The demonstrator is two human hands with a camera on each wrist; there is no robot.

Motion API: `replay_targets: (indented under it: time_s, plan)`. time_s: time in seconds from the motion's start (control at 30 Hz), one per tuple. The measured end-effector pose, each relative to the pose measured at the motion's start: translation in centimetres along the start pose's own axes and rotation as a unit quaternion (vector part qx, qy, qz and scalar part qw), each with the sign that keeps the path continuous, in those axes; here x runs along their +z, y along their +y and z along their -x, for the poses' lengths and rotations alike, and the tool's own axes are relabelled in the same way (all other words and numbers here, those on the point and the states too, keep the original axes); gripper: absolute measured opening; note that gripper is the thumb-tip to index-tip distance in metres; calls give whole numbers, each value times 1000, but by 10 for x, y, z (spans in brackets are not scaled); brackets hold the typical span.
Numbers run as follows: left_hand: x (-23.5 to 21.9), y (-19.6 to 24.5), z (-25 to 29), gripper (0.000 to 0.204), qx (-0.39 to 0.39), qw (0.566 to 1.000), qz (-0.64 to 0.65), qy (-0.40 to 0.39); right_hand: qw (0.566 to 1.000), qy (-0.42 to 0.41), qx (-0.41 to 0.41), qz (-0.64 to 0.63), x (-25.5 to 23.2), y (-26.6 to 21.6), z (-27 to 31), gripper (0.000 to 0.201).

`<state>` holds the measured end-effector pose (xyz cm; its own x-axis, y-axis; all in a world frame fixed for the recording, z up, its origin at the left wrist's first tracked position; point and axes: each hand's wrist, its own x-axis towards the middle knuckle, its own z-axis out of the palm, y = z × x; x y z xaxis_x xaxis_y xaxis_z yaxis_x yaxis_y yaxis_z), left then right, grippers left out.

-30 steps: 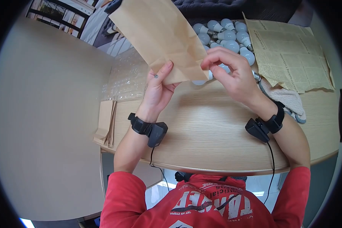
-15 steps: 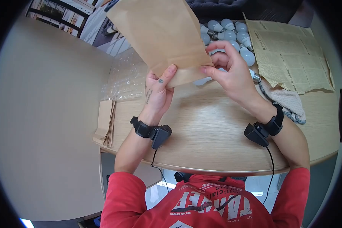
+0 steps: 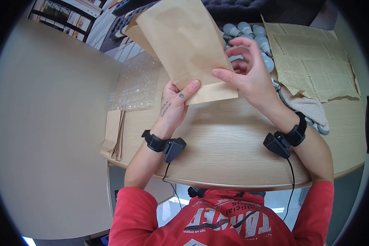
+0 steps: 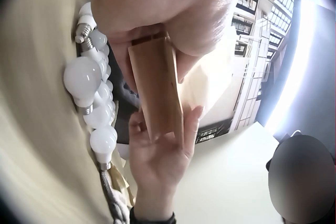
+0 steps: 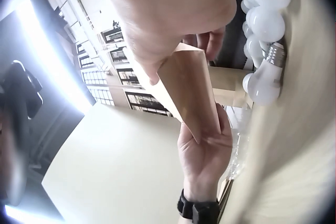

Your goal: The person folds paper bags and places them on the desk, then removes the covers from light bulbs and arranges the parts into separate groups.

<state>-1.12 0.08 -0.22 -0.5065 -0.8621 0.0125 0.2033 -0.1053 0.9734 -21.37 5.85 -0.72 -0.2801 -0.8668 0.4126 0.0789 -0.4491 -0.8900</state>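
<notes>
A brown paper bag [image 3: 188, 45] is held up above the table, its folded bottom towards the body. My left hand [image 3: 176, 102] grips its lower left corner, thumb on the front face. At the lower right side is my right hand [image 3: 254, 78], its thumb on the front face and its other fingers loosely bent beside the edge. In the left wrist view the bag's bottom [image 4: 155, 87] spans between both hands. The right wrist view shows the bag's bottom [image 5: 191, 87] between the right thumb and fingers, with the left hand [image 5: 205, 155] below.
Several white bulbs [image 3: 262, 43] lie behind the right hand. Printed brown paper [image 3: 311, 61] and a whitish cloth [image 3: 309, 108] are at the right. Clear bubble wrap [image 3: 137, 80] lies at the left, above a stack of folded paper bags [image 3: 112, 135] by the table [image 3: 217, 147] edge.
The bag has moved slightly right and towards the body, and a rear flap now shows at its upper left. My left hand moved with it; the right thumb lies farther onto its front.
</notes>
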Motion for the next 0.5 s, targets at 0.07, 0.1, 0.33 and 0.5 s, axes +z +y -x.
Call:
replay_targets:
  time_s: [0.07, 0.1, 0.33, 0.5]
  plan:
    - [-2, -2, 4, 45, -5, 1000, -20, 5, 1000, 10, -10, -4, 1, -3, 1, 49]
    - [-1, -2, 5, 45, -2, 1000, -23, -4, 1000, -6, -8, -3, 0, -1, 1, 49]
    - [-5, 6, -3, 43, 73, 997, -19, -9, 990, -46, -102, 90, 1, 4, 4, 34]
    - [-3, 4, -2, 38, 64, 997, -48, -5, 991, -87, -28, 101, -8, 7, 1, 31]
